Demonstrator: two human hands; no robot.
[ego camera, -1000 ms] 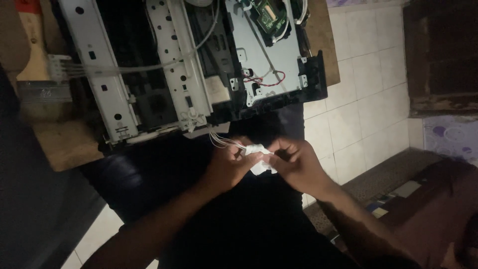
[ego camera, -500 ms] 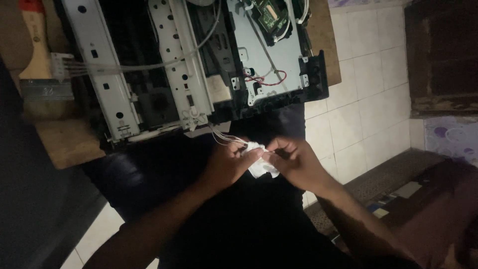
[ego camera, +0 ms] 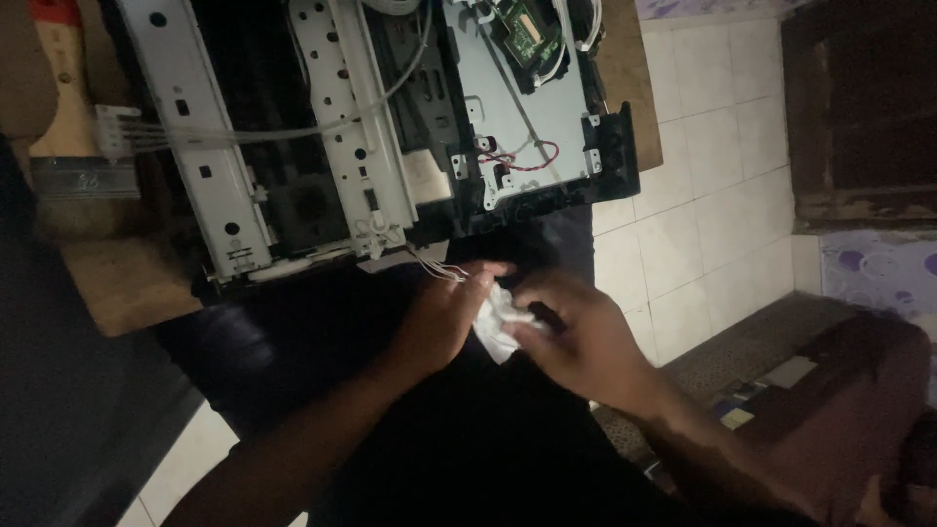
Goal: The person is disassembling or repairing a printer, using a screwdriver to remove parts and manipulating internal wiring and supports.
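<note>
Dim light, so a lot is hard to read. The white crumpled piece (ego camera: 498,327) between the two hands looks like cloth or tissue w/ maybe a small part inside; can't tell which. Most of it is covered by fingers, only a wedge shows. Its visible long axis runs diagonal, upper left to lower right, w/ the pointed end down toward the person's lap. Thin white wires (ego camera: 437,267) run from its upper left end up to the opened machine chassis (ego camera: 371,146); where they join the chassis is lost in shadow.

Left hand (ego camera: 444,312): fingers curled and closed on the left side of the white piece, thumb tip near the wires. Right hand (ego camera: 576,337): fingers bent over the right side of the same piece, pinching it; fingertips hidden behind the white material, so exact grip is unclear. Both forearms are cut off at the bottom edge.

The piece sits just below the front edge of the chassis, over dark trousers, not resting on the wooden bench (ego camera: 127,293). The chassis lies on that bench, top cut off by the frame; grey metal rails, a green circuit board (ego camera: 527,29) and red wires (ego camera: 522,161) show. White tile floor (ego camera: 683,195) at right. A dark cabinet (ego camera: 859,107) at far right is mostly in shadow.
</note>
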